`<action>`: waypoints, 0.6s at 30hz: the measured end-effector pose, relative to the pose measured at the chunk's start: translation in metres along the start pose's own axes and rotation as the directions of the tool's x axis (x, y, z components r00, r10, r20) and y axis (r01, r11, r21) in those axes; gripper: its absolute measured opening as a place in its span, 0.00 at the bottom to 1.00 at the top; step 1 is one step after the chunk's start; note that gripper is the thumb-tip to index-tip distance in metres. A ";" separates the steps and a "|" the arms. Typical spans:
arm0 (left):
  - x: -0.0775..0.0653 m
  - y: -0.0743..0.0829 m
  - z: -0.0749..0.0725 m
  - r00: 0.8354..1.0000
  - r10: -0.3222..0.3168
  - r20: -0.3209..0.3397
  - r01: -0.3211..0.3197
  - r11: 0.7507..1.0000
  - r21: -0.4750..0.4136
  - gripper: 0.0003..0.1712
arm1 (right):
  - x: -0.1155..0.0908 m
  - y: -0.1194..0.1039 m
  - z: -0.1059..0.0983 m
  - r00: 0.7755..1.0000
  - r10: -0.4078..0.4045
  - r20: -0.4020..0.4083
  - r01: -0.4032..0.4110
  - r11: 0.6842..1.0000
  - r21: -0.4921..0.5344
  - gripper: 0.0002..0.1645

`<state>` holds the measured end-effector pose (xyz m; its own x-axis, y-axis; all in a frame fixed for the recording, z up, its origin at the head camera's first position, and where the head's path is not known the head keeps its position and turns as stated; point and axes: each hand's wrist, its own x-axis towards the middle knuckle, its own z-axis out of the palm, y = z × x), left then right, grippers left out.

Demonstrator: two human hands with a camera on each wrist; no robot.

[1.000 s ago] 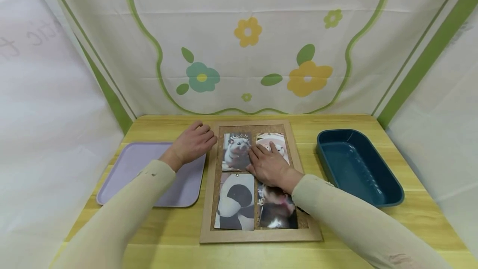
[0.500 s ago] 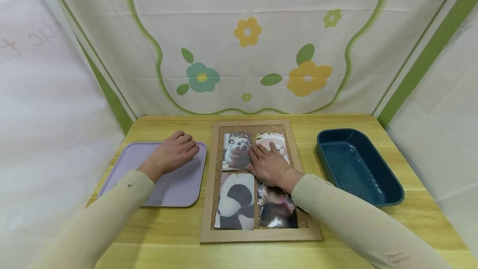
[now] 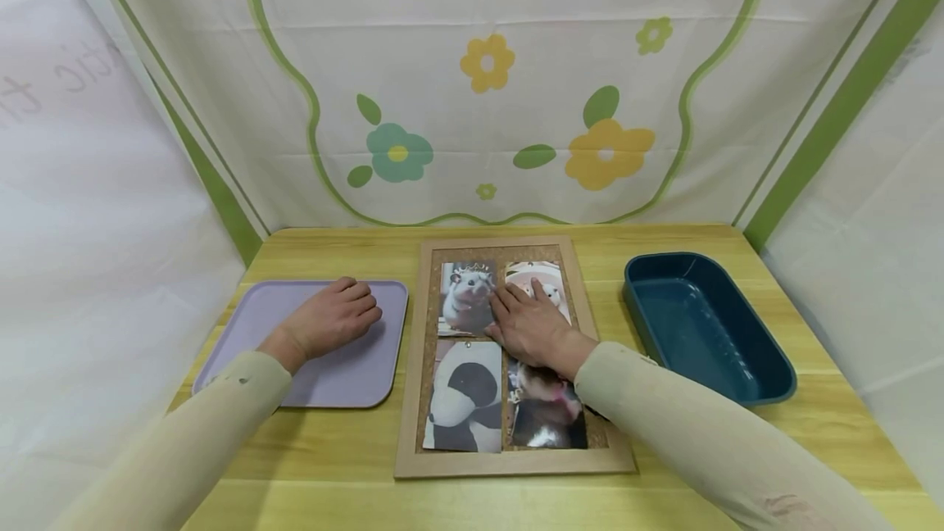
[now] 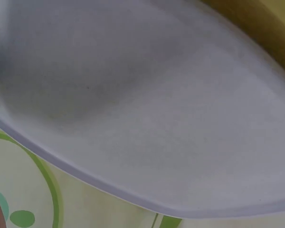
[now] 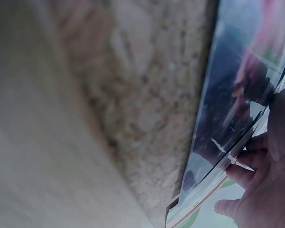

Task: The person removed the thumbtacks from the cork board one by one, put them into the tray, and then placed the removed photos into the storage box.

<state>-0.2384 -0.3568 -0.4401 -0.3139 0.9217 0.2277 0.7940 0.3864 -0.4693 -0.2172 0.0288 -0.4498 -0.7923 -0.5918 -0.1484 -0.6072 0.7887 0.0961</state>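
Flowered cloth (image 3: 442, 97) backs the table (image 3: 354, 505); right grip (image 3: 529, 326) rests flat on photos (image 3: 465, 408); whether left grip (image 3: 330, 321) holds anything, I can't tell.

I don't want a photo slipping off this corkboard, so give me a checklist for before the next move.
1. Corkboard flat on the table: ok.
2. Right hand resting partly on the upper-right photo: ok.
3. Pin at the top of the black-and-white animal photo: ok.
4. Pin in the lower-right photo: cannot tell; hand covers its top.
5. Left hand above lavender tray holding nothing: cannot tell; fingertips hidden.
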 end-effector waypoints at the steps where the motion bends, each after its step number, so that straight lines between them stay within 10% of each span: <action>1: -0.001 0.001 0.001 1.000 -0.001 -0.002 0.001 1.000 -0.001 0.16 | 0.000 0.000 0.000 1.000 -0.001 -0.002 0.001 1.000 -0.001 0.42; 18: -0.007 0.005 0.005 1.000 -0.015 -0.023 0.014 1.000 -0.015 0.12 | 0.003 0.002 0.002 1.000 -0.001 0.004 0.001 1.000 0.029 0.41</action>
<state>-0.2348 -0.3610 -0.4488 -0.3137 0.9149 0.2540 0.7973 0.3991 -0.4529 -0.2203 0.0288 -0.4518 -0.7912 -0.5923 -0.1522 -0.6062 0.7925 0.0673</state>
